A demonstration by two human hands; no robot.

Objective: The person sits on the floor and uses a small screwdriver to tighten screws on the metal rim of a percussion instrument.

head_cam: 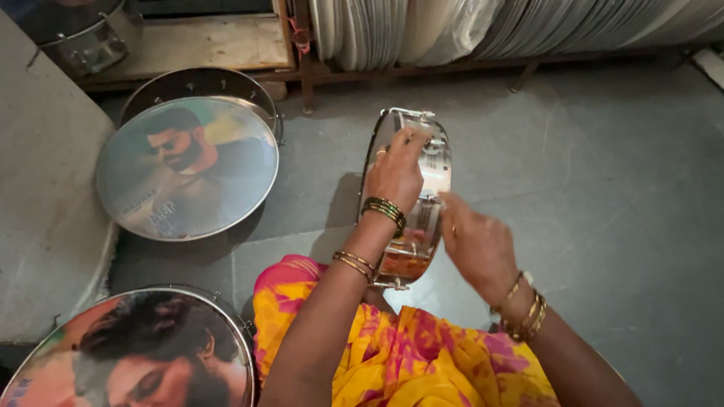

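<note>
Round shiny metal frame drum (411, 200), standing on edge on the grey floor (588, 188) before the person's lap, looks light, stiff and slippery, best taken by its rim, where the left hand (395, 172) is closed while the right hand (477, 245) pinches its side.

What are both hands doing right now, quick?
Left hand: closed on the top rim of the upright frame drum, holding it.
Right hand: fingers against the drum's metal side; whether it grips cannot be told.
</note>
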